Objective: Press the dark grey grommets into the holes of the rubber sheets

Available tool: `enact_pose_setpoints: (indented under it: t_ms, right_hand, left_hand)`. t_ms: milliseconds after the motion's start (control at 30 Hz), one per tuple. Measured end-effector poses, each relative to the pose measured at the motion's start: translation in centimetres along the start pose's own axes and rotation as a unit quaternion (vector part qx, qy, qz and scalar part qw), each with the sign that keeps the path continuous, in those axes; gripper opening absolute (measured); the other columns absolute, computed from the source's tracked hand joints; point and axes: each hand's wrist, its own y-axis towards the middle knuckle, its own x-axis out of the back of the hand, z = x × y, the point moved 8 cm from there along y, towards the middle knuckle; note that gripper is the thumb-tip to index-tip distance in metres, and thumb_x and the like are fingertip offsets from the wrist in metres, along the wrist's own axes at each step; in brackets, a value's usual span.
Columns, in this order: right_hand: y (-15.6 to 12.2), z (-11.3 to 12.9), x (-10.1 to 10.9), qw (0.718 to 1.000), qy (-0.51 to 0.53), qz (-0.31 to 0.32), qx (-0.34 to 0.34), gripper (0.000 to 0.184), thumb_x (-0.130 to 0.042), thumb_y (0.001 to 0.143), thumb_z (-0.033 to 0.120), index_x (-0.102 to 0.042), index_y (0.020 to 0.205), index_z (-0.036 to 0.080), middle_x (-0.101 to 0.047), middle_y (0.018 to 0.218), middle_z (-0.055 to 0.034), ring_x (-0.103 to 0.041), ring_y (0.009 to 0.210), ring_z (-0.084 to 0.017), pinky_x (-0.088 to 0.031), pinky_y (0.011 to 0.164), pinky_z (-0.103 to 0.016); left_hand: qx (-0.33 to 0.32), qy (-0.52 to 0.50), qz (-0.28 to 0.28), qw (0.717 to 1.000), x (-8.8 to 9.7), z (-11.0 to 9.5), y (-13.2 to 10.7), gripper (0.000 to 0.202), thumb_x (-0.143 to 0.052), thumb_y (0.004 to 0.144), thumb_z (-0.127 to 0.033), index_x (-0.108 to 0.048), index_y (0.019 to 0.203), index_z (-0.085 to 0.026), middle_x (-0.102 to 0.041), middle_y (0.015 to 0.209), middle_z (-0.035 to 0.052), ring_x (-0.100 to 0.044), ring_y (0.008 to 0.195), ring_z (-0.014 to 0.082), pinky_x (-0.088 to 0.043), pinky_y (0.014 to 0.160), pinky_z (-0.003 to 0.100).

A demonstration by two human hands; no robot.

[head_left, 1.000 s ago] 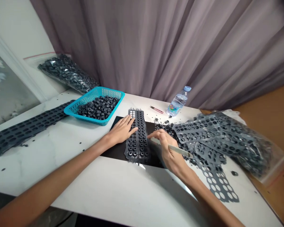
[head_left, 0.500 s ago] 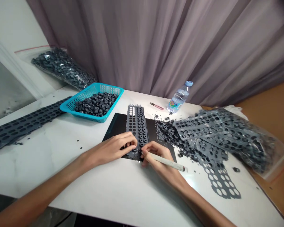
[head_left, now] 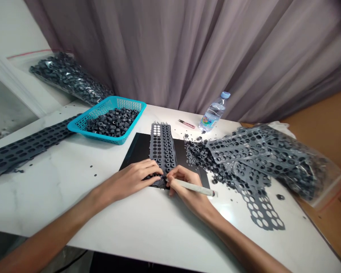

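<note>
A dark grey perforated rubber strip (head_left: 159, 146) lies lengthwise on a black mat (head_left: 136, 148). Some holes on its left side are open, while thick rings fill rows on its right side. Over the strip's near end, my left hand (head_left: 138, 174) is curled with thumb and forefinger close together; whatever lies between them is hidden. Just right of it, my right hand (head_left: 187, 184) grips a whitish pen-shaped tool (head_left: 197, 188) with a dark reddish back end. The tool's tip is hidden by my fingers at the strip's near end, and both hands' fingertips nearly meet.
A turquoise basket (head_left: 121, 140) holds many dark rubber rings, with a filled plastic bag (head_left: 68, 77) behind it. Another perforated strip (head_left: 31, 142) lies left. Pink thread snips (head_left: 186, 124), a water bottle (head_left: 214, 112), loose bits (head_left: 200, 153) and bagged punched sheets (head_left: 255, 146) are right.
The whole view has shifted slightly, with things a little higher and further left. My left thumb and forefinger are closer together; the right hand still holds the pen-shaped tool at the strip.
</note>
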Motion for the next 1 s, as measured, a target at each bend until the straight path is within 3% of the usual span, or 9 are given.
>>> enact_pose_setpoints:
  t_ms: [233,367,467,567,667,767,867,1000]
  right_hand:
    - [0.1,0.0,-0.2,1.0,0.005,0.0,-0.001,0.006,-0.059,0.09,0.016,-0.063,0.088,0.019,-0.066,0.071,0.0028,-0.063,0.059,-0.014,-0.045,0.058,-0.024]
    - [0.0,0.1,-0.3,1.0,-0.022,-0.001,0.005,0.008,-0.058,0.089,0.014,-0.063,0.086,0.02,-0.064,0.067,0.0039,-0.06,0.057,-0.012,-0.041,0.055,-0.023]
    - [-0.2,0.4,-0.3,0.998,-0.056,-0.006,0.017,0.009,-0.058,0.089,0.014,-0.063,0.085,0.02,-0.061,0.063,0.005,-0.056,0.055,-0.011,-0.038,0.054,-0.022]
    - [-0.4,0.6,-0.3,0.997,-0.075,-0.016,0.028,0.009,-0.058,0.09,0.015,-0.063,0.083,0.02,-0.062,0.065,0.0044,-0.056,0.057,-0.011,-0.037,0.054,-0.023]
    - [-0.3,0.1,-0.3,0.998,-0.054,-0.013,0.014,0.009,-0.057,0.088,0.014,-0.063,0.084,0.02,-0.063,0.067,0.0034,-0.059,0.059,-0.012,-0.04,0.055,-0.022]
    - [-0.1,-0.6,-0.3,1.0,0.013,-0.007,-0.016,0.006,-0.058,0.089,0.015,-0.062,0.086,0.019,-0.066,0.07,0.0018,-0.063,0.058,-0.014,-0.046,0.057,-0.023]
    - [-0.1,-0.8,0.1,0.997,0.065,-0.021,-0.019,0.006,-0.06,0.093,0.023,-0.061,0.089,0.019,-0.067,0.072,0.0008,-0.063,0.055,-0.013,-0.049,0.056,-0.025]
    - [-0.1,-0.4,1.2,0.995,0.069,-0.066,-0.005,0.018,-0.062,0.097,0.036,-0.061,0.089,0.019,-0.067,0.072,0.0001,-0.06,0.05,-0.012,-0.048,0.05,-0.024]
  left_hand:
    - [-0.037,0.063,-0.013,0.997,0.0,-0.4,0.1,0.022,-0.051,0.107,-0.023,-0.063,0.125,-0.02,-0.068,0.118,0.003,-0.064,0.11,0.0185,-0.041,0.11,0.035]
    - [-0.067,0.139,-0.027,0.988,-0.5,-0.8,-0.1,0.02,-0.051,0.106,-0.022,-0.067,0.116,-0.018,-0.07,0.113,0.0058,-0.066,0.103,0.0216,-0.045,0.099,0.038]
    - [-0.076,0.138,-0.086,0.984,-0.2,-1.4,-0.2,0.021,-0.048,0.107,-0.02,-0.069,0.107,-0.018,-0.072,0.108,0.0067,-0.066,0.1,0.0227,-0.045,0.094,0.039]
    - [0.015,-0.031,-0.207,0.978,1.8,0.1,-0.3,0.017,-0.054,0.105,-0.028,-0.067,0.103,-0.019,-0.071,0.103,0.0051,-0.066,0.097,0.0203,-0.047,0.092,0.036]
    - [0.136,-0.259,-0.263,0.919,2.6,3.1,-0.6,0.021,-0.059,0.102,-0.039,-0.066,0.104,-0.019,-0.069,0.102,0.0039,-0.066,0.096,0.0185,-0.05,0.088,0.031]
    - [0.191,-0.412,-0.239,0.858,1.9,4.6,-0.6,0.023,-0.065,0.098,-0.039,-0.068,0.108,-0.019,-0.07,0.114,0.006,-0.066,0.106,0.0195,-0.051,0.093,0.03]
    - [0.213,-0.514,-0.169,0.814,0.4,4.4,-0.5,0.023,-0.069,0.095,-0.035,-0.071,0.11,-0.017,-0.071,0.123,0.0089,-0.065,0.118,0.0221,-0.047,0.107,0.034]
    - [0.227,-0.566,-0.119,0.784,-0.7,3.9,-0.7,0.028,-0.071,0.094,-0.034,-0.073,0.115,-0.016,-0.073,0.126,0.0114,-0.066,0.126,0.0263,-0.044,0.116,0.039]
